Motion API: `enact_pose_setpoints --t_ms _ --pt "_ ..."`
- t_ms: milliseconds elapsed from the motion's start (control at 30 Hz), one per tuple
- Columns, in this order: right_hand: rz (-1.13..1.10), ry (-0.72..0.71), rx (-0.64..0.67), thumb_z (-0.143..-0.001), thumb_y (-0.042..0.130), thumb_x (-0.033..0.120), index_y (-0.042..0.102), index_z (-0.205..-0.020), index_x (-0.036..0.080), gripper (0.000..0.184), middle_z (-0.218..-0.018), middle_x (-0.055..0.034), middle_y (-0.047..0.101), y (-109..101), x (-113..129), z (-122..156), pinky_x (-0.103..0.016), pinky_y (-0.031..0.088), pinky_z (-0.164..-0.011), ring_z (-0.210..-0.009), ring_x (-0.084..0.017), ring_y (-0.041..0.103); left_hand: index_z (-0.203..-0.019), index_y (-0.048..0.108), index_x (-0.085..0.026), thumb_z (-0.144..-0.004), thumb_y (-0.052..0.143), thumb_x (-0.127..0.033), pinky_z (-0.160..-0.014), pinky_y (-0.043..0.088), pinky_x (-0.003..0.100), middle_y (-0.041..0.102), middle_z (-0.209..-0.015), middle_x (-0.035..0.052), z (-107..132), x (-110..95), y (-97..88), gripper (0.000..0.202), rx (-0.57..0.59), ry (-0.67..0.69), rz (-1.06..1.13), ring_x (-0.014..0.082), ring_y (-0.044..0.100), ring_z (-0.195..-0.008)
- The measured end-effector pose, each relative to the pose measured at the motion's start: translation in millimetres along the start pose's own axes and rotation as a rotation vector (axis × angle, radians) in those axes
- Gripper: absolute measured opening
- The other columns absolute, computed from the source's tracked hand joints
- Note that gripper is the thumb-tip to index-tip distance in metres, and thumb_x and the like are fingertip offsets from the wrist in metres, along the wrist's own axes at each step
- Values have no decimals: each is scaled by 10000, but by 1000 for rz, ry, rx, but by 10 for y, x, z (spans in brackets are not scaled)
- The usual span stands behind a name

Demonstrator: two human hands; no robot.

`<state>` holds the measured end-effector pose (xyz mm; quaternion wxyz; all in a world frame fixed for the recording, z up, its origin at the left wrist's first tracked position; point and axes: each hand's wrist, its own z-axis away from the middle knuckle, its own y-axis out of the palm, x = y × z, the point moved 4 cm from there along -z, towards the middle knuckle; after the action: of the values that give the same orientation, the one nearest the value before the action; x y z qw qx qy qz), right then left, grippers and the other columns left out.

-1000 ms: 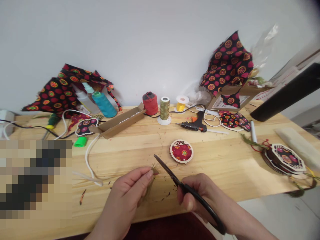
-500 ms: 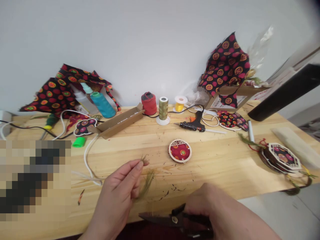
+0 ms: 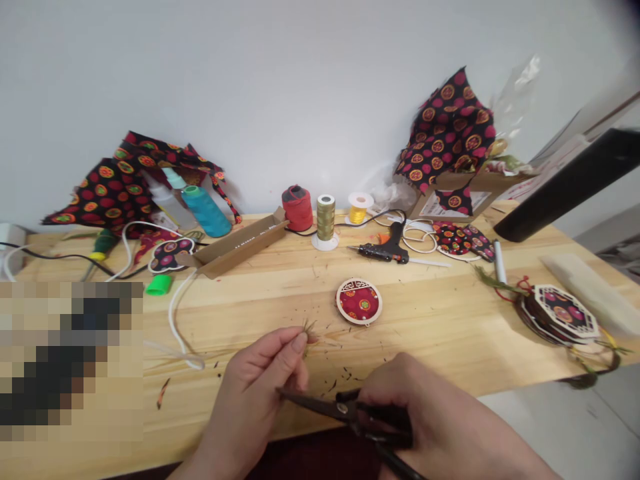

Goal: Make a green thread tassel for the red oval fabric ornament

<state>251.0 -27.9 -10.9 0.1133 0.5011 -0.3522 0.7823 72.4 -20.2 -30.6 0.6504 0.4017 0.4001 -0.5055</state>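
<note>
My left hand (image 3: 253, 393) pinches a small bundle of olive-green thread (image 3: 310, 327) between thumb and fingertips, and its short ends stick out past the tips. The rest of the bundle is hidden behind the fingers. In my right hand (image 3: 413, 403) is a pair of black-handled scissors (image 3: 320, 405). Their dark blades point left, with the tip close beside the left hand's lower fingers. Just beyond both hands lies a round wooden-framed ornament (image 3: 359, 303) with red patterned fabric inside.
Thread spools in red (image 3: 297, 208), olive (image 3: 326, 220) and yellow (image 3: 359, 209) stand along the wall. A black glue gun (image 3: 385, 251) lies in front of them. Stacked octagonal frames (image 3: 560, 317) sit at the right, and an open cardboard box (image 3: 240, 247) at the left.
My left hand has moved slightly right with the thread. The scissors have risen toward it, their tip now beside its fingers. The long thread strands hanging below the hand no longer show.
</note>
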Motion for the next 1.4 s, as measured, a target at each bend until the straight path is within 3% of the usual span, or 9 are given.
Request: enact_pose_setpoints --t_ms 233,467,667,867,933,1000,1167,1267,1400 --pt "168 220 -252 -738 631 286 575 -713 162 138 -592 23 575 -415 -179 218 -199 313 -476 -530 -104 463 -751 704 -154 -733 702 -314 -394 237 155 395 -459 -78 -63 43 -60 161 -43 -26 115 55 282 -438" --pt "887 870 -561 -816 429 498 613 -620 172 423 -568 -140 626 -1008 -810 685 -336 372 -495 -564 -312 625 -799 692 -136 -757 687 -278 -383 217 142 377 -459 -90 -110 20 -66 148 -23 -78 254 40 241 -427" --pt "865 753 -510 -859 420 347 615 -601 179 365 -564 -139 635 -1080 -888 820 -311 392 -475 -500 -231 614 -796 670 -136 -763 678 -237 -377 207 132 280 -466 -115 -126 -21 -78 107 15 -100 391 36 176 -421" --pt "944 874 -584 -850 439 364 663 -642 134 383 -603 -175 637 -1158 -810 780 -359 408 -502 -564 -297 632 -804 664 -129 -766 670 -200 -375 198 130 293 -464 -114 -163 -50 -80 80 29 -90 423 38 172 -425" --pt "971 740 -733 -863 440 355 683 -761 128 347 -747 -180 669 -1127 -642 669 -380 433 -562 -669 -308 642 -808 664 -128 -764 672 -196 -375 198 129 303 -460 -113 -180 -84 -65 82 25 -74 416 39 177 -425" --pt "861 375 -879 -871 474 314 682 -835 167 258 -893 -132 675 -1016 -370 470 -371 460 -663 -789 -266 630 -809 665 -126 -765 671 -199 -374 197 128 306 -457 -113 -202 -131 -34 86 22 -56 402 38 183 -423" --pt "448 -398 -720 -864 554 207 653 -815 209 110 -822 -36 656 -691 254 -209 -332 444 -804 -834 -173 559 -801 664 -123 -764 668 -235 -371 181 131 308 -447 -112 -317 -270 132 118 57 -21 333 34 190 -406" --pt "501 -467 -636 -860 534 159 625 -819 189 104 -831 -37 640 -729 393 -518 -339 427 -810 -853 -175 530 -806 664 -128 -754 675 -264 -368 168 138 317 -451 -109 -421 -360 255 146 108 30 309 33 197 -395" --pt "675 -172 -507 -741 665 216 578 -1070 174 343 -1022 -81 608 -847 267 -635 -389 426 -839 -987 -239 507 -793 666 -131 -738 691 -282 -371 165 142 355 -460 -98 -548 -415 337 163 121 78 315 33 215 -397"
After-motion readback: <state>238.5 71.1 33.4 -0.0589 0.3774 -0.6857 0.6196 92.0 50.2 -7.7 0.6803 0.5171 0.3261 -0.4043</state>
